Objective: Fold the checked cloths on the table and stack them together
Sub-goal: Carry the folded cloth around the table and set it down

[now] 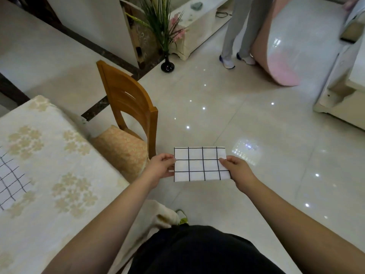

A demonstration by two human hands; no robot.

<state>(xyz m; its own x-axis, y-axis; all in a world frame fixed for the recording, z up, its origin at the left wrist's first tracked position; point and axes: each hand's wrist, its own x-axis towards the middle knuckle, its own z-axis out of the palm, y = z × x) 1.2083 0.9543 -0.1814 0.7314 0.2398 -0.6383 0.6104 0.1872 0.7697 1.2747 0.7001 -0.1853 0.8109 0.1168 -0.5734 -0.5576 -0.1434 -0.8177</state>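
Cloth came first in the head view: a folded checked cloth (201,164), white with thin dark grid lines, was held flat in the air out in front of me, off the table and above the glossy floor tiles (256,119). My left hand (161,168) pinched the left short edge of that cloth, thumb on top and fingers tucked beneath, closed on the fabric. My right hand (238,170) gripped the opposite short edge the same way, thumb over the top face, so the cloth was stretched level between the two hands. To the left of the held cloth stood a wooden chair (128,107) with a patterned seat cushion (122,151), its back nearly touching my left hand in the picture. Further left of the cloth lay the table (49,155) under a pale floral cover, and on that cover, at the frame's left edge, rested a second checked cloth (11,178), only partly in view, so I could not tell how it was folded. Well beyond the held cloth, a black vase (167,65) with green stalks stood on the floor, and to its right a standing person's legs (237,36) in grey trousers showed beside a pink and white rounded object (280,56).
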